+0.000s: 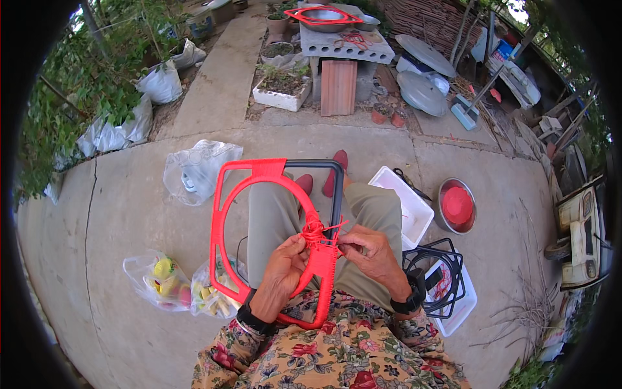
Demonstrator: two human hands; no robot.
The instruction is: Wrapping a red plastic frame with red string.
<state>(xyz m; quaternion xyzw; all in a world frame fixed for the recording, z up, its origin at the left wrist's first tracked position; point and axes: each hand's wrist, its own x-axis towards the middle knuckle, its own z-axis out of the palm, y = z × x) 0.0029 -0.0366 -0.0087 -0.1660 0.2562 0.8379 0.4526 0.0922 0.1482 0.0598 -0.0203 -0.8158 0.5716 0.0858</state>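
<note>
A square frame with a round ring inside it [217, 227] rests across my lap, tilted. Most of it is wrapped in red cord, while bare black tubing [336, 201] shows along its top right. A loose bundle of red cord [313, 228] hangs at the ring's right side. My left hand [283, 267] is closed at the ring just below that bundle, thumb and fingers pressed together. On the right bar, my right hand [372, 254] pinches the red cord, whose strands and short ends stick out between the hands. The fingertips partly hide the cord there.
Plastic bags of fruit [162, 279] lie at left, a clear bag [197, 170] farther off. To my right are a white foam box [414, 217], a steel bowl with red material [457, 206] and unwrapped black frames [453, 259] over a white tray [468, 305]. Another red frame [324, 22] lies on the far slab.
</note>
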